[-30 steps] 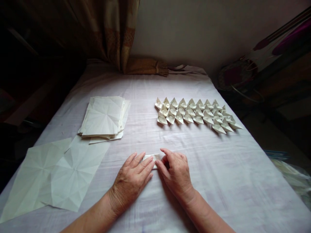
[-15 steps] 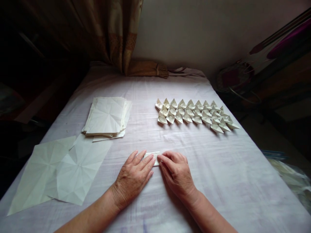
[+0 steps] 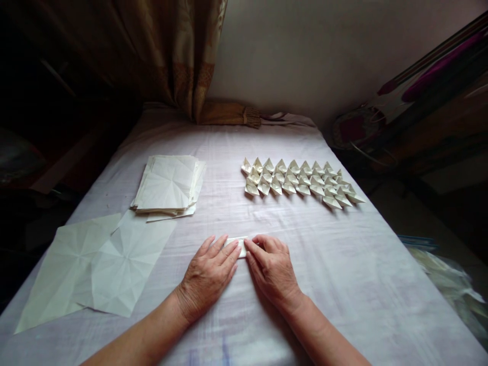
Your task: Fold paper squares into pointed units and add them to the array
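A small folded piece of white paper (image 3: 241,248) lies on the cloth-covered surface between my two hands. My left hand (image 3: 209,269) rests flat over its left part, fingers stretched out and pressing down. At its right end, my right hand (image 3: 272,267) has thumb and forefinger pinched together on the edge. Part of the folded paper is hidden under the left fingers. Beyond, to the right, several folded paper boats (image 3: 293,178) stand in close rows.
A stack of creased paper squares (image 3: 165,183) sits to the left. Nearer are two overlapping creased sheets, one yellowish (image 3: 57,274) and one whiter (image 3: 122,269). A brown curtain (image 3: 186,66) hangs at the far edge. Plastic bags (image 3: 450,279) lie beyond the right edge.
The camera view has shifted slightly. My hands stay at the folded paper in nearly the same pose, with the right fingers still at its right end.
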Demonstrator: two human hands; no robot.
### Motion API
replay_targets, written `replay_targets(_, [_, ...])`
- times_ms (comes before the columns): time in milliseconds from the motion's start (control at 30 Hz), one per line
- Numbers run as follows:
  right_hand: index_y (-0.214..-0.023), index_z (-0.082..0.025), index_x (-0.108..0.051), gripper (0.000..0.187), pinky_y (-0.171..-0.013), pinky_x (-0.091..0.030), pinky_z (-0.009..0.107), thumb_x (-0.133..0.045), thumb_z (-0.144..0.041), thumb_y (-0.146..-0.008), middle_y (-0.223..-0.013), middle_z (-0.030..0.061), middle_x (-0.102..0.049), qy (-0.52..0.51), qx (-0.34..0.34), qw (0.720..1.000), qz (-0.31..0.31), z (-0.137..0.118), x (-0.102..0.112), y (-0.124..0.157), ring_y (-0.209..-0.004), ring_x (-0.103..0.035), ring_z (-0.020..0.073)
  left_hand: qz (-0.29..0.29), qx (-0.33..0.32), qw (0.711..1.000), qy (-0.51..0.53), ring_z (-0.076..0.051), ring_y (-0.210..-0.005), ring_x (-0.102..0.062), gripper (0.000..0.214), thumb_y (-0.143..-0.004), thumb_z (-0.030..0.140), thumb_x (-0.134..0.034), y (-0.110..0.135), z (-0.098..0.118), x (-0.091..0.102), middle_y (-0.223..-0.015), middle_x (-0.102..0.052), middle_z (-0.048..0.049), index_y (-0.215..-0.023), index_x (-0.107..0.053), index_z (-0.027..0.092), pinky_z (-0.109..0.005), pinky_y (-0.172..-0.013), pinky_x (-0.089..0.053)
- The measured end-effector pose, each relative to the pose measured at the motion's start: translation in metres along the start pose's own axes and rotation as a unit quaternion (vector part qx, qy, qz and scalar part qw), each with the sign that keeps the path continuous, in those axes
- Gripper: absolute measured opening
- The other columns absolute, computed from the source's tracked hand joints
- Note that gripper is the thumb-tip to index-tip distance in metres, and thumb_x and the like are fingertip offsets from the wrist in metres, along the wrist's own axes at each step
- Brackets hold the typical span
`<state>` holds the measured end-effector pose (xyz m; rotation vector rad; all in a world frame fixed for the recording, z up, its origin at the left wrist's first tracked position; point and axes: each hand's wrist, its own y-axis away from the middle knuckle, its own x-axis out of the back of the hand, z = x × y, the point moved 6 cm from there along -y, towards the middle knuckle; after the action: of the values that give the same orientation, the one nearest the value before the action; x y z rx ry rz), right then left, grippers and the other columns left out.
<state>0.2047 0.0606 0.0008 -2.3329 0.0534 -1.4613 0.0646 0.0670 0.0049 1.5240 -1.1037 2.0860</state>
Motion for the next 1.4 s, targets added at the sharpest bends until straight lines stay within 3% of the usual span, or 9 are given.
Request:
replay_targets(367, [-0.111,-0.023,-0.066,0.022,-0.081,-0.036,0.034,-0.054,-0.025,-0.092,-0.095,0.0051,-0.063,-0.007,-0.021,0.999,-0.043,0.002,-0.001,-0.004,-0.088,-0.053,0.0192,-0.033,-0.015,0.999,-0.002,-0.025,-0.121,-0.055,0.033,-0.096,0.025,-0.046,0.001,-0.001,-0.001,-0.127,-0.066,-0.0037,-0.126,-0.061,0.022,-0.044,-0.108,-0.033])
replay_targets(500, [-0.109,-0.023,-0.067,0.023,-0.082,-0.035,0.035,-0.061,-0.03,-0.089,-0.096,0.0049,-0.062,-0.012,-0.048,0.998,-0.03,0.001,0.0,-0.003,-0.089,-0.054,0.02,-0.048,-0.021,0.998,0.017,-0.025,-0.125,-0.052,0.032,-0.096,0.028,-0.047,0.003,-0.003,0.001,-0.129,-0.064,-0.0037,-0.125,-0.061,0.024,-0.047,-0.112,-0.028])
replay_targets(700, [-0.108,-0.025,-0.069,0.027,-0.087,-0.033,0.038,-0.062,-0.017,-0.084,-0.099,0.0038,-0.064,-0.032,-0.097,0.995,-0.007,0.004,-0.002,0.001,-0.094,-0.054,0.0207,-0.084,-0.031,0.995,0.032,-0.026,-0.128,-0.05,0.028,-0.097,0.03,-0.046,0.003,-0.006,0.003,-0.134,-0.061,-0.0021,-0.12,-0.061,0.027,-0.053,-0.116,-0.017])
replay_targets(900, [-0.109,-0.026,-0.069,0.03,-0.087,-0.033,0.037,-0.05,-0.013,-0.088,-0.097,0.0035,-0.065,-0.044,-0.092,0.995,0.004,0.004,-0.003,0.001,-0.092,-0.053,0.0192,-0.079,-0.047,0.995,0.025,-0.026,-0.128,-0.05,0.025,-0.096,0.028,-0.047,0.002,-0.003,0.005,-0.131,-0.062,-0.0034,-0.114,-0.064,0.024,-0.052,-0.117,-0.016])
replay_targets(1067, [-0.107,-0.025,-0.067,0.022,-0.087,-0.033,0.039,-0.058,-0.023,-0.087,-0.1,0.0052,-0.063,-0.021,-0.096,0.995,0.001,0.0,0.0,-0.001,-0.094,-0.052,0.0219,-0.09,-0.047,0.995,0.022,-0.025,-0.13,-0.048,0.031,-0.097,0.029,-0.047,0.003,-0.003,0.003,-0.135,-0.059,-0.004,-0.124,-0.059,0.025,-0.051,-0.118,-0.014])
replay_targets(1400, [-0.107,-0.03,-0.069,0.027,-0.087,-0.033,0.039,-0.062,-0.017,-0.084,-0.103,0.0035,-0.061,-0.035,-0.1,0.994,-0.004,0.003,-0.003,0.0,-0.095,-0.052,0.0209,-0.109,-0.058,0.992,0.021,-0.024,-0.132,-0.045,0.034,-0.097,0.041,-0.045,0.013,-0.02,0.008,-0.131,-0.063,0.0023,-0.128,-0.058,0.035,-0.051,-0.119,-0.004])
